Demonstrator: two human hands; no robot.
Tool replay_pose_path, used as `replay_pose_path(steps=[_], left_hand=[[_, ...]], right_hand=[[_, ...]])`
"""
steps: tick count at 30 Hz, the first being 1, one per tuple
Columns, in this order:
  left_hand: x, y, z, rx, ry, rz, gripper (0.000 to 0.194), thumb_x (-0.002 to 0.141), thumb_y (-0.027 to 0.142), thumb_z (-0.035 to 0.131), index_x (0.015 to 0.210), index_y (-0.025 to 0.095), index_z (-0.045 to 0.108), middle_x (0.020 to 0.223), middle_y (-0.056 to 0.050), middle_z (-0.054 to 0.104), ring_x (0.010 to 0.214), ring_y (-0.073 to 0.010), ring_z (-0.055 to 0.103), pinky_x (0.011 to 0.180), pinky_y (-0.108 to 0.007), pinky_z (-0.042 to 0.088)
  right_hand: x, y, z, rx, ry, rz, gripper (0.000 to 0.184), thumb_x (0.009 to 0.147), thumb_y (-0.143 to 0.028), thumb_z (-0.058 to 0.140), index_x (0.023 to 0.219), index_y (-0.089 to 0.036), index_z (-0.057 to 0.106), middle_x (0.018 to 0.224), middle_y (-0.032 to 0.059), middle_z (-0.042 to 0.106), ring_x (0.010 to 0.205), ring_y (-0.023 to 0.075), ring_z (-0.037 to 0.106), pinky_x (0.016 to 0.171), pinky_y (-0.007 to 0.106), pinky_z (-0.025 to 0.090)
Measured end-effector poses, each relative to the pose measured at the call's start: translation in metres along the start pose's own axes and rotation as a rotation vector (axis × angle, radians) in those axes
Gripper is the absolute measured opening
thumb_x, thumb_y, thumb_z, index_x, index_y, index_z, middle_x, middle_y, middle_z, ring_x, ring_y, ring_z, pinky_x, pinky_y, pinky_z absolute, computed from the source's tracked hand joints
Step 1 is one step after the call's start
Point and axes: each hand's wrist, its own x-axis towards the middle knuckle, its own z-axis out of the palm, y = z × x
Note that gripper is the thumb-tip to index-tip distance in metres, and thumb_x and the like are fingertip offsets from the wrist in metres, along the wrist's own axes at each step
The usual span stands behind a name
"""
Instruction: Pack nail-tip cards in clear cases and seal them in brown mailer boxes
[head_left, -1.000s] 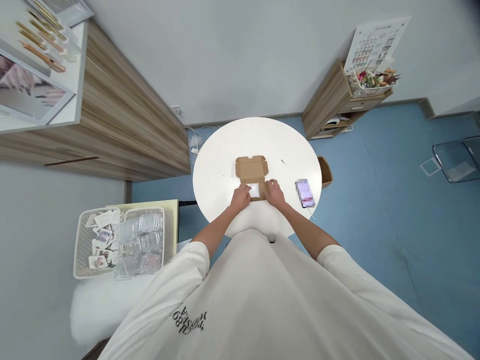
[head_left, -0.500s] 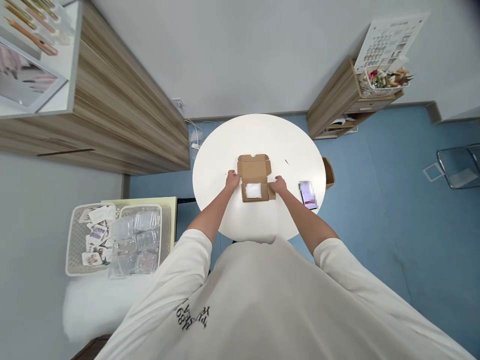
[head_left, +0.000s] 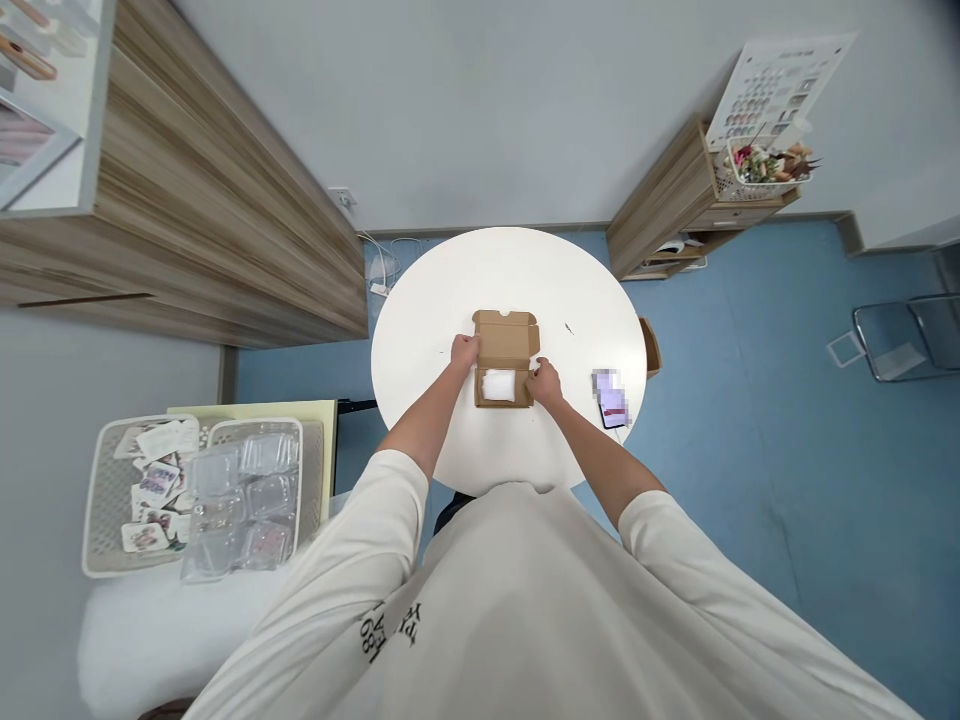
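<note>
the left hand (head_left: pixel 465 352) has just moved up to the left edge of the open cardboard mailer box (head_left: pixel 504 345), which sits mid-frame on the white round table (head_left: pixel 442 420); the right hand (head_left: pixel 545 383) is at the box's lower right corner. the hands are well apart, both at the cardboard, and whether either pinches it i cannot tell. one white packet (head_left: pixel 499 385) lies inside. one phone (head_left: pixel 613 405) sits right of the box; at lower left, one basket (head_left: pixel 112 500) holds about six clear plastic cases (head_left: pixel 266 497)
</note>
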Motion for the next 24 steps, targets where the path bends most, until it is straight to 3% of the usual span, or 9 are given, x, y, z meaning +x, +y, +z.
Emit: replay_pose_path(steps=[5, 9, 12, 15, 21, 24], left_hand=[[-0.004, 0.004, -0.001, -0.045, -0.057, 0.017, 0.026, 0.096, 0.046, 0.057, 0.087, 0.022, 0.053, 0.09, -0.004, 0.067, 0.08, -0.0175, 0.063, 0.074, -0.031, 0.049], [-0.016, 0.005, -0.011, -0.085, -0.13, 0.096, 0.024, 0.095, 0.044, 0.061, 0.094, 0.02, 0.058, 0.097, -0.004, 0.07, 0.076, -0.0143, 0.062, 0.076, -0.029, 0.049], [-0.021, 0.007, -0.021, -0.075, -0.228, 0.153, 0.038, 0.094, 0.057, 0.059, 0.104, 0.021, 0.065, 0.108, -0.005, 0.071, 0.074, -0.0141, 0.062, 0.073, -0.029, 0.049], [-0.022, 0.009, -0.031, -0.042, -0.322, 0.213, 0.043, 0.091, 0.061, 0.06, 0.101, 0.02, 0.07, 0.11, -0.006, 0.072, 0.078, -0.0158, 0.062, 0.073, -0.029, 0.049], [-0.02, 0.0, -0.047, 0.038, -0.469, 0.265, 0.045, 0.074, 0.052, 0.08, 0.104, 0.02, 0.069, 0.096, -0.006, 0.072, 0.083, -0.0183, 0.065, 0.076, -0.031, 0.051], [-0.025, -0.01, -0.053, 0.149, -0.468, 0.375, 0.046, 0.067, 0.041, 0.084, 0.105, 0.02, 0.066, 0.104, -0.005, 0.071, 0.087, -0.0187, 0.066, 0.079, -0.032, 0.053]], right_hand=[[0.0, 0.002, 0.0, 0.043, 0.007, 0.01, 0.056, 0.081, -0.016, 0.056, 0.135, -0.017, 0.044, 0.115, 0.0117, 0.064, 0.106, 0.026, 0.06, 0.087, 0.034, 0.051], [0.0, 0.003, 0.001, 0.061, 0.028, -0.014, 0.042, 0.078, -0.014, 0.055, 0.119, -0.02, 0.049, 0.107, 0.0089, 0.063, 0.097, 0.0251, 0.059, 0.08, 0.034, 0.051], [-0.001, 0.002, 0.002, 0.099, 0.048, -0.022, 0.043, 0.075, -0.012, 0.056, 0.116, -0.021, 0.047, 0.103, 0.0072, 0.061, 0.094, 0.0247, 0.058, 0.078, 0.034, 0.05], [-0.001, 0.002, 0.004, 0.152, 0.068, -0.018, 0.045, 0.073, -0.011, 0.057, 0.115, -0.022, 0.046, 0.099, 0.0055, 0.06, 0.09, 0.0238, 0.057, 0.077, 0.034, 0.05], [-0.003, 0.005, 0.005, 0.214, 0.098, -0.004, 0.041, 0.074, -0.016, 0.059, 0.111, -0.025, 0.045, 0.093, 0.0024, 0.06, 0.084, 0.0228, 0.058, 0.073, 0.034, 0.05], [-0.006, 0.005, 0.003, 0.269, 0.097, -0.026, 0.044, 0.075, -0.021, 0.061, 0.116, -0.026, 0.045, 0.095, 0.0023, 0.063, 0.085, 0.0228, 0.061, 0.072, 0.034, 0.051]])
